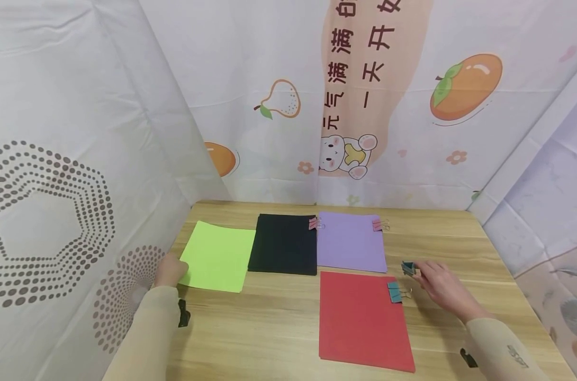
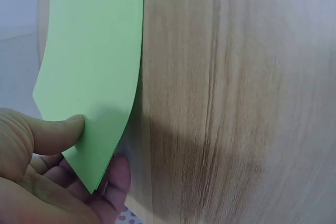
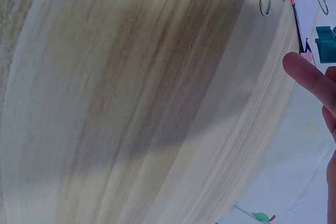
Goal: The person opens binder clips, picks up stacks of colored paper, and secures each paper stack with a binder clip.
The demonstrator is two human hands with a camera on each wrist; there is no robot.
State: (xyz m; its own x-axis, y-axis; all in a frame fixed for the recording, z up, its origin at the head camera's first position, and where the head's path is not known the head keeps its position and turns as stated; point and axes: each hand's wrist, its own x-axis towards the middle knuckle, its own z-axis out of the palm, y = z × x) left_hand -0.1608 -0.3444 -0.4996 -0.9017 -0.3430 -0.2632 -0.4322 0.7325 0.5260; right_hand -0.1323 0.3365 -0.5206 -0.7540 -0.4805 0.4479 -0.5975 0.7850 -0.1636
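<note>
At the table's left edge my left hand (image 1: 170, 271) holds the near-left corner of a stack of lime-green paper (image 1: 218, 258). In the left wrist view, the thumb (image 2: 58, 135) lies on top of the green sheets (image 2: 97, 66) and fingers are underneath; the corner is bent. On the right, my right hand (image 1: 442, 286) holds a teal binder clip (image 1: 408, 268) above the table, beside the red paper stack (image 1: 362, 320). Part of that clip (image 3: 326, 45) shows at the right wrist view's edge, past a fingertip. Another teal binder clip (image 1: 394, 292) grips the red stack's upper right edge.
A black paper stack (image 1: 284, 244) and a purple one (image 1: 350, 243) lie side by side at the back, each with a pink binder clip (image 1: 377, 225) near its upper right corner. The wooden table (image 1: 250, 333) meets curtains (image 1: 269, 47) at the back and sides.
</note>
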